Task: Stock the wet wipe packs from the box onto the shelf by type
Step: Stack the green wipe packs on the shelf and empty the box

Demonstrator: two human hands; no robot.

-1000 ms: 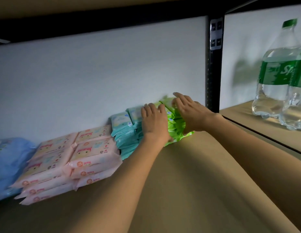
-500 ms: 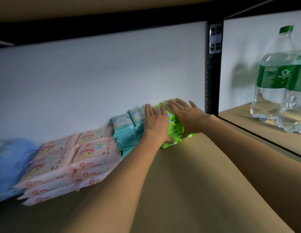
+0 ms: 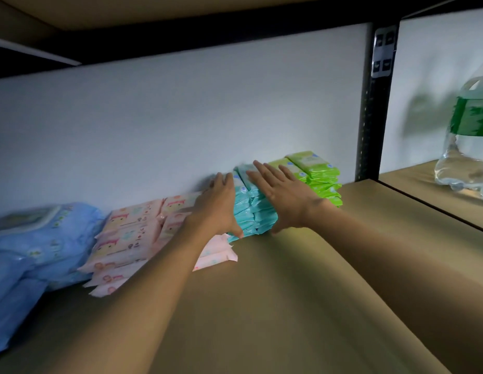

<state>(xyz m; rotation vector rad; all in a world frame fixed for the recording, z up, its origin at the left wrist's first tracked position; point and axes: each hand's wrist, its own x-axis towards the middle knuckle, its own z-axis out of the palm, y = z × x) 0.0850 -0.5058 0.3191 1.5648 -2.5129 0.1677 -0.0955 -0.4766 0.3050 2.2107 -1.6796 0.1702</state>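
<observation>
Hands point(image 3: 218, 209) point(image 3: 282, 197) flat against crinkly teal packs point(image 3: 255, 211)

clear bottle, green label point(image 3: 470, 141) | neighbouring bay, right | black upright post point(image 3: 374, 109)

Likely shop stockroom: metal shelving point(image 3: 375, 109), stacked wipe packs point(image 3: 132, 228), bottled drinks point(image 3: 470, 147).

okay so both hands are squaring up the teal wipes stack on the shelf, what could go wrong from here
1. The left hand sits between the teal stack and the pink packs; pushing sideways could shove the pink packs, whose lowest pack already juts forward.
2. The right hand is close beside the green stack; a nudge might topple those tall, loosely piled packs.
3. Pressing unevenly could slide the teal packs out of line, mixing types.
</observation>
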